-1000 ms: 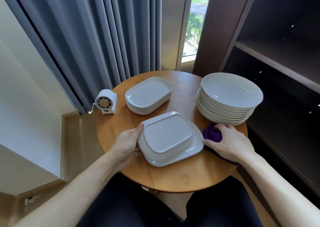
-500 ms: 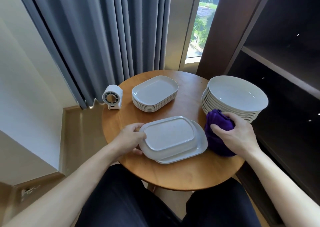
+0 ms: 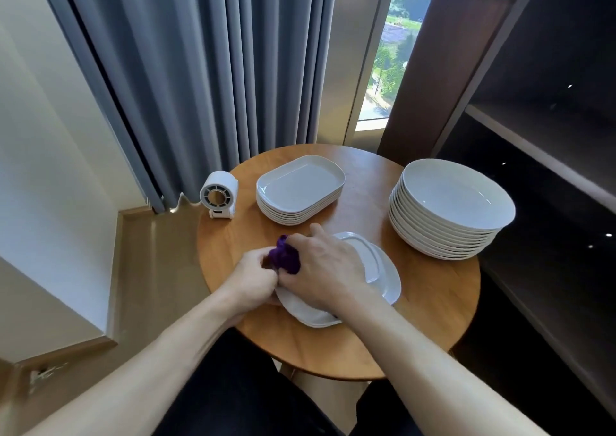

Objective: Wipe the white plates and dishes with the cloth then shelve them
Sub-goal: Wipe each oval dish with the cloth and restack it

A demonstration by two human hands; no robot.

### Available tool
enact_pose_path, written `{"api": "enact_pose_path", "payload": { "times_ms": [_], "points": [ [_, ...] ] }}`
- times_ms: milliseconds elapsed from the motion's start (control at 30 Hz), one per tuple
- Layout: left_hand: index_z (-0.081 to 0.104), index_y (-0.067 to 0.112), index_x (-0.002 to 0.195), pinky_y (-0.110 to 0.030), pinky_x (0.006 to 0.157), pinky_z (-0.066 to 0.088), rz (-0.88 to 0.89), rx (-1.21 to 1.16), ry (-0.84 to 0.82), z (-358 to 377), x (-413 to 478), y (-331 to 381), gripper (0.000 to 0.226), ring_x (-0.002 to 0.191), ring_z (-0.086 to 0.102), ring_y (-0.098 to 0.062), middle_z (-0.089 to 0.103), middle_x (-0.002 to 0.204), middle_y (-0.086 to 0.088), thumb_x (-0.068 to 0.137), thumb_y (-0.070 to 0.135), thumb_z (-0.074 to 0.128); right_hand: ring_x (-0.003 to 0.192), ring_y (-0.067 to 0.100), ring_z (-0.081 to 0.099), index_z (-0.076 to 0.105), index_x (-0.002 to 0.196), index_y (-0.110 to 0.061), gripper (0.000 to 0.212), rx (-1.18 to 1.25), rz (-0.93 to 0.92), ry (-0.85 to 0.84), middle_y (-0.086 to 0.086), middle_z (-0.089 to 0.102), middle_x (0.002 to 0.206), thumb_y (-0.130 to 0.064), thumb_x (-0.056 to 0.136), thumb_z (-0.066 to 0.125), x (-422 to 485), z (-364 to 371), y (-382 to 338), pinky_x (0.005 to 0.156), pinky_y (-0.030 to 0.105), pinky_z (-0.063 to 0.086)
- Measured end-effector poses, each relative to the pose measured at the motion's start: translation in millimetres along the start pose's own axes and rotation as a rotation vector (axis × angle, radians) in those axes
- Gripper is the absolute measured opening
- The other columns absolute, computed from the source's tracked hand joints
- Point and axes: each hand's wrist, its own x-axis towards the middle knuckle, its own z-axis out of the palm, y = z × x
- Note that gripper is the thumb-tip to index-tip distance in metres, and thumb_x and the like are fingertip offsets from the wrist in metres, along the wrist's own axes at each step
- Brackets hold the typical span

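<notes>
An upturned white dish [image 3: 365, 257] lies on 1 flat white plate [image 3: 390, 280] near the front middle of the round wooden desk [image 3: 433, 305]. The right hand [image 3: 328, 269] is clamped on a bunched purple cloth [image 3: 285, 257] and presses it on the dish's left end. The left hand [image 3: 253, 275] sits at that same end, fingers curled round the dish's rim, touching the cloth. A stack of rectangular plates [image 3: 300, 185] stands toward the desk's far edge, and a taller stack of round plates [image 3: 453, 202] stands at the right edge. A small white fan [image 3: 218, 197] stands at the left edge. A dark shelf unit [image 3: 533, 135] stands just beside the desk's right side.
</notes>
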Motion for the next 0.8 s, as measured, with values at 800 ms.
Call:
{"api": "enact_pose_path", "payload": {
  "times_ms": [800],
  "points": [
    [0.06, 0.028, 0.128, -0.039, 0.066, 0.061, -0.144, -0.189, -0.091, -3, 7, -4, 0.05, 0.079, 0.07, -0.02, 0.067, 0.096, -0.007, 0.091, -0.004, 0.068, 0.097, 0.028, 0.062, 0.048, 0.138, -0.033, 0.064, 0.282, 0.673, 0.159, -0.004, 0.045, 0.11, -0.066, 0.084, 0.059, -84, 6, 63, 0.076, 0.033, 0.041]
  ]
}}
